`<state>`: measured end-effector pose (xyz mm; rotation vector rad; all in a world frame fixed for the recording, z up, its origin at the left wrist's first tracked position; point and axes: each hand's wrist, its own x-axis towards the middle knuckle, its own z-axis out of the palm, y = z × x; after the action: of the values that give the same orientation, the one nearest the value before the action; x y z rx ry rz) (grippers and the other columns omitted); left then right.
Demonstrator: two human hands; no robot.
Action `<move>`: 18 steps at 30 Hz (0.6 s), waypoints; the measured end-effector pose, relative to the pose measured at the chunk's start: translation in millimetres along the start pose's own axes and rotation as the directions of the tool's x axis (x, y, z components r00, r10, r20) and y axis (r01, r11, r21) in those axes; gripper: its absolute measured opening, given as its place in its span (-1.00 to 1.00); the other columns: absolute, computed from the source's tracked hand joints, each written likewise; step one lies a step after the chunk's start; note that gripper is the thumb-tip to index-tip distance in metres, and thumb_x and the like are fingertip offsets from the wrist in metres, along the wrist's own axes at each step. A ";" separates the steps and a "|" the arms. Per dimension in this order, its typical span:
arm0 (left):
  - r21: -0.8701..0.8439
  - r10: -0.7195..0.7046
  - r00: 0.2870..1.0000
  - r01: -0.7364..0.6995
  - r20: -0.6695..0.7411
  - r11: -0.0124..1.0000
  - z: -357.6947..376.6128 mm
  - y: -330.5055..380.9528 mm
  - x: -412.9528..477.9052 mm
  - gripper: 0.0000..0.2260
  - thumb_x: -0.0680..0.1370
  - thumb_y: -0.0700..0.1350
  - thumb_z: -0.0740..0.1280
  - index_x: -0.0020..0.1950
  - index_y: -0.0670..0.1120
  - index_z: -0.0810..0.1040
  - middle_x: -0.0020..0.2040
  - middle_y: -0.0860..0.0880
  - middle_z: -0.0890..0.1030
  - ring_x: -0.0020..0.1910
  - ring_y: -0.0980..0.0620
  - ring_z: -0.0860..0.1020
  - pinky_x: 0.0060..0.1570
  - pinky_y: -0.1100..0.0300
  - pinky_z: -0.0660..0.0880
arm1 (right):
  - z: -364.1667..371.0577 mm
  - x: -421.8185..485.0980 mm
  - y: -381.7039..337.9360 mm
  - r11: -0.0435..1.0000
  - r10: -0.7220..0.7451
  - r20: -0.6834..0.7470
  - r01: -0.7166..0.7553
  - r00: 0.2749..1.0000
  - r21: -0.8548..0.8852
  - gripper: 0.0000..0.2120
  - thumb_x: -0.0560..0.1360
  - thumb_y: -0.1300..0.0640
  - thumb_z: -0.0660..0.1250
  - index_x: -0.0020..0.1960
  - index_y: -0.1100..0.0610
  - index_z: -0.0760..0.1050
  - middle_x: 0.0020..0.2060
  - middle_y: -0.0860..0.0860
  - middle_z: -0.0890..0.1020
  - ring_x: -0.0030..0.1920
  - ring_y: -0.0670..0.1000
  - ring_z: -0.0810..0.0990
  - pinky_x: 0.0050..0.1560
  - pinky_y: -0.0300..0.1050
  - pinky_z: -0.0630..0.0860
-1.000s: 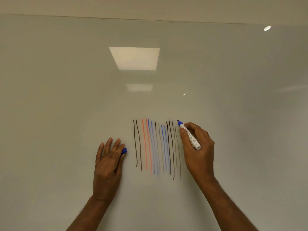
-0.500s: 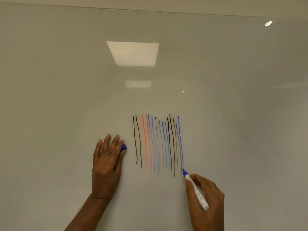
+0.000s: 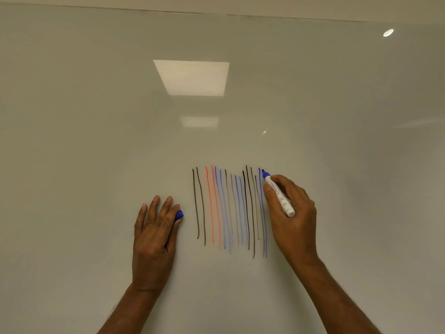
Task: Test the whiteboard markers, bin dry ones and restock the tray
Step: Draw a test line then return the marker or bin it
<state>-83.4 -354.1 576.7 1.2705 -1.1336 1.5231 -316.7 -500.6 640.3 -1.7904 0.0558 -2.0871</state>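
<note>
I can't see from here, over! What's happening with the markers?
Left hand flat on whiteboard, holding blue cap. Right hand grips blue marker, tip at top of test lines. Nothing blocking.

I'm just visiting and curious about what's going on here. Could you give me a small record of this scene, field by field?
Surface: whiteboard, glossy, showing a reflected ceiling light
Marks: vertical strokes in black, orange, blue and grey, side by side
Right hand: grips a white marker, cap off
Marker tip: blue, at the top of the rightmost blue stroke
Left hand: fingers straight against the board, holding a blue cap
Tray and bin: not in view
</note>
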 end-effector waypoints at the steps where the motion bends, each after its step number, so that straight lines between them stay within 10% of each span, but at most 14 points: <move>1: -0.001 -0.002 1.000 0.002 0.003 1.000 0.2 -0.1 0.1 -0.64 0.64 -0.13 0.30 0.42 -0.23 0.51 0.43 -0.18 0.52 0.51 -0.21 0.40 0.50 -0.26 0.29 | 0.5 -0.3 2.6 1.000 0.003 0.002 -0.003 1.000 -0.011 -0.66 0.56 -0.08 0.34 0.23 0.09 0.58 -0.02 -0.13 0.64 0.00 -0.13 0.64 0.00 -0.21 0.62; 7: 0.005 0.001 1.000 -0.001 -0.003 1.000 -0.9 0.9 0.7 -0.65 0.63 -0.15 0.32 0.40 -0.24 0.52 0.42 -0.18 0.53 0.51 -0.20 0.40 0.51 -0.23 0.28 | -13.3 -54.3 14.2 0.997 0.030 0.009 -0.029 1.000 -0.076 -0.70 0.56 -0.05 0.33 0.21 0.08 0.59 0.00 -0.08 0.66 0.03 -0.03 0.64 0.04 0.15 0.59; 12: -0.009 -0.007 1.000 0.007 -0.007 1.000 -1.6 2.2 1.0 -0.65 0.64 -0.15 0.31 0.40 -0.24 0.52 0.42 -0.18 0.53 0.50 -0.21 0.41 0.51 -0.24 0.27 | -33.2 -116.0 32.4 0.996 0.072 0.005 -0.071 0.997 -0.054 -0.64 0.53 -0.34 0.22 0.20 -0.21 0.57 -0.02 -0.31 0.61 0.00 -0.32 0.59 0.09 -0.44 0.48; 15: -0.049 -0.045 0.999 0.045 0.006 0.998 -3.6 6.1 -0.8 -0.65 0.64 -0.15 0.30 0.41 -0.23 0.51 0.43 -0.18 0.52 0.53 -0.19 0.38 0.52 -0.26 0.24 | -42.1 -141.5 42.8 0.983 0.142 0.043 -0.136 0.989 -0.123 -0.50 0.50 -0.38 0.22 0.05 0.00 0.65 -0.16 -0.06 0.66 -0.07 -0.30 0.59 -0.08 -0.33 0.55; 18: -0.128 -0.132 0.990 0.136 0.039 0.982 -8.8 14.1 -4.5 -0.64 0.64 -0.13 0.28 0.42 -0.22 0.50 0.44 -0.16 0.51 0.55 -0.14 0.34 0.55 -0.25 0.20 | -48.6 -151.2 38.9 0.958 0.273 0.056 -0.266 0.960 -0.106 -0.66 0.39 -0.43 0.29 0.11 -0.37 0.51 -0.22 -0.15 0.68 -0.07 -0.41 0.56 -0.10 -0.26 0.61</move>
<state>-98.5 -349.3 569.8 1.2590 -1.1244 1.3132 -336.5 -499.5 478.0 -1.7967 0.3679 -1.8555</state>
